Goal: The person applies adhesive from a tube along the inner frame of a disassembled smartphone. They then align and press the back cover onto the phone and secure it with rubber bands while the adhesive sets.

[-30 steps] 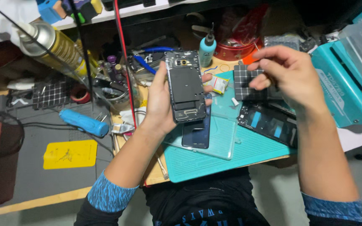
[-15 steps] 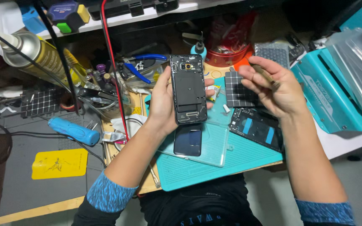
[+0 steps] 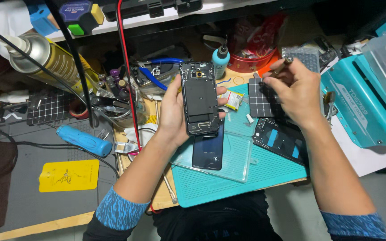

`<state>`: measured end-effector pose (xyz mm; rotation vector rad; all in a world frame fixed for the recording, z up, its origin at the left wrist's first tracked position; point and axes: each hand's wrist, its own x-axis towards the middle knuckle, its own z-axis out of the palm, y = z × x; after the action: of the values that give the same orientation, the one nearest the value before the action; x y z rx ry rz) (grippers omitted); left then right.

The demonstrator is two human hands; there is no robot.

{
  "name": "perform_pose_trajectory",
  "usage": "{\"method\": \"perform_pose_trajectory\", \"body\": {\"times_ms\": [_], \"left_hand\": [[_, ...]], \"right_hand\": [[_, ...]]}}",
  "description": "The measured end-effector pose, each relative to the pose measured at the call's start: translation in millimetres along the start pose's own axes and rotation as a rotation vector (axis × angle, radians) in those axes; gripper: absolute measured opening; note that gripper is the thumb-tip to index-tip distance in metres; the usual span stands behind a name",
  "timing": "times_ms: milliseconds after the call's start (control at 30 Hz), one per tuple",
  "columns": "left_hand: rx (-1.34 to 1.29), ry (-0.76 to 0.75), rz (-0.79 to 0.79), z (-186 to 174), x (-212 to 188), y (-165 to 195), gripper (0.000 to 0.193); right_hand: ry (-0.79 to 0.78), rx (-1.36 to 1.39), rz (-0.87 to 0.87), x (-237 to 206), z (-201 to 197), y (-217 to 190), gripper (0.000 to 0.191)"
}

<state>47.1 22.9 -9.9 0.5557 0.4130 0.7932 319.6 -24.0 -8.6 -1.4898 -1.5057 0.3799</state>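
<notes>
Left hand [image 3: 175, 109]: closed around an opened phone frame [image 3: 199, 98], held upright above the worktop, inner side toward the camera, thumb on its left edge, fingertips showing at its right edge.

Right hand [image 3: 296, 91]: fingers pinched on a thin tool [image 3: 282, 64] with a dark tip pointing far and right; the hand hovered over a black grid pad [image 3: 259, 98], and whether it touched the pad could not be told.

Teal mat [image 3: 242, 183]: near centre of the worktop, carrying a clear tray [image 3: 237, 156]. A dark blue back cover [image 3: 208, 151] lay on the tray, just below the held frame and partly hidden by it.

Black inner frame [image 3: 279, 139]: on the mat, right of the tray, under the right forearm, with blue patches showing.

Small yellow packet [image 3: 232, 99]: on the mat, between the phone frame and the grid pad.

Blue-handled screwdriver [image 3: 84, 140]: left of the mat, on a grey mat [image 3: 32, 201], far of a yellow card [image 3: 69, 175].

Spray can [image 3: 50, 60]: far left, tilted.

Small bottle [image 3: 220, 60]: teal, dark cap, far of the phone frame, beside a red bowl [image 3: 253, 62].

Teal machine [image 3: 362, 111]: far right.

Red cable [image 3: 126, 76]: ran from the far edge down toward the left forearm.
</notes>
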Motion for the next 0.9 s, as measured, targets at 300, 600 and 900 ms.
{"method": "perform_pose_trajectory", "body": {"times_ms": [300, 600, 900], "left_hand": [[0.01, 0.019, -0.004, 4, -1, 1, 0.079], [-0.066, -0.043, 0.048, 7, -6, 9, 0.075], [-0.212, -0.196, 0.107, 0, -22, 15, 0.078]], "right_hand": [[-0.045, 0.005, 0.077, 0, -1, -2, 0.019], [-0.027, 0.572, -0.001, -3, -7, -13, 0.022], [-0.086, 0.412, -0.26, -28, 14, -94, 0.038]]}}
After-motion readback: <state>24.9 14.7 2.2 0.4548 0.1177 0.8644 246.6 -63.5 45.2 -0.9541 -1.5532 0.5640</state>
